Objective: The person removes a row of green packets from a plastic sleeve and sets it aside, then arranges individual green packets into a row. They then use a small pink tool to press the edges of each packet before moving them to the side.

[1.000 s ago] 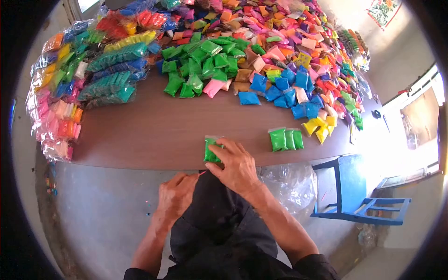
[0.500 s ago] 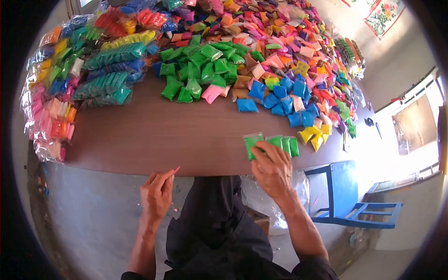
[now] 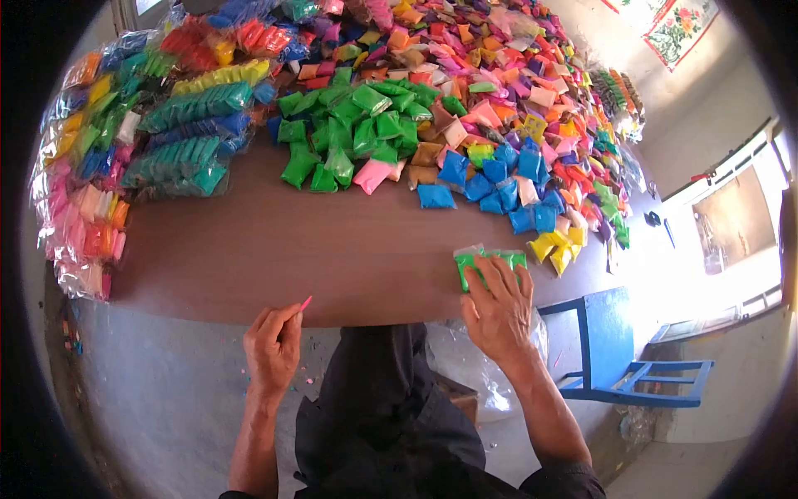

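Note:
My right hand (image 3: 499,303) lies flat on a small stack of green powder packets (image 3: 470,268) near the front edge of the brown table (image 3: 274,249), fingers spread over them. My left hand (image 3: 273,343) hovers just off the table's front edge, pinching a thin pink stick (image 3: 305,303) between its fingers. A loose pile of green packets (image 3: 349,133) lies further back, and blue packets (image 3: 490,179) and yellow packets (image 3: 555,248) lie to the right of it.
Bundles of packed colour packets in clear bags (image 3: 100,166) line the table's left side. A huge heap of mixed colour packets (image 3: 515,75) covers the back. A blue wooden chair (image 3: 623,349) stands at the right, a clear plastic bag (image 3: 465,358) under the table edge.
My right hand carried a green packet from the table's front middle to the right and set it on the green packets there. My left hand rose with the pink stick.

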The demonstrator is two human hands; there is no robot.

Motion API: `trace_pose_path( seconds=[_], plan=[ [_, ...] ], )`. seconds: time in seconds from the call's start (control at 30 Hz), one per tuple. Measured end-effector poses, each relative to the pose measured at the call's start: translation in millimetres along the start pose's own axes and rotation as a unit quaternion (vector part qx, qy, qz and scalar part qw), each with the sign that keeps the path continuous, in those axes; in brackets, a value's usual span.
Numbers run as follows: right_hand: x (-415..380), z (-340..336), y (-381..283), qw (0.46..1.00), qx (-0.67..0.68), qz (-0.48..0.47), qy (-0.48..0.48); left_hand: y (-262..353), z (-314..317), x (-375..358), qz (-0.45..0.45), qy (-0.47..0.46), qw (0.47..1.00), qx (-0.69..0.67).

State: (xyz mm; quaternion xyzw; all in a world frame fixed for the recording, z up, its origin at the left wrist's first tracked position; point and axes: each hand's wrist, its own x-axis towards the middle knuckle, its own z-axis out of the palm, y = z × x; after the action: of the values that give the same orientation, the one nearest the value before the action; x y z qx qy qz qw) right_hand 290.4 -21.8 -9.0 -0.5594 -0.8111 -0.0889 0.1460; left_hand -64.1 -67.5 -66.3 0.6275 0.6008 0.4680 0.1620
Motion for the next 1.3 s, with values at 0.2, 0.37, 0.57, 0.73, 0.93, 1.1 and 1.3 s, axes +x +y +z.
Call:
trace_pose_path(
  seconds=[0.2, 0.37, 0.57, 0.73, 0.93, 1.1, 1.3],
  plan=[
    [-11, 16, 2, 1.0, -0.007, 0.004, -0.014, -1, -2, 14, 0.0, 0.006, 1.0, 0.015],
    [-12, 18, 10, 1.0, -0.009, -0.006, -0.008, -2, 2, 31, -0.002, 0.008, 0.999, 0.04],
    [-11, 21, 14, 1.0, 0.01, 0.006, 0.008, -24, 23, 49, 0.055, 0.076, 0.995, 0.032],
    [-9, 12, 6, 1.0, 0.007, 0.002, 0.029, -26, 21, 58, 0.034, 0.078, 0.996, 0.037],
    [26, 4, -16, 0.993, 0.078, -0.037, 0.075, -27, 29, 57, 0.021, 0.109, 0.993, 0.042],
    [100, 45, -55, 0.978, 0.17, -0.041, 0.111, -22, 29, 55, 0.006, 0.11, 0.993, 0.05],
    [192, 97, -106, 0.972, 0.194, 0.013, 0.131, -16, 25, 56, 0.012, 0.101, 0.993, 0.065]
  ],
)
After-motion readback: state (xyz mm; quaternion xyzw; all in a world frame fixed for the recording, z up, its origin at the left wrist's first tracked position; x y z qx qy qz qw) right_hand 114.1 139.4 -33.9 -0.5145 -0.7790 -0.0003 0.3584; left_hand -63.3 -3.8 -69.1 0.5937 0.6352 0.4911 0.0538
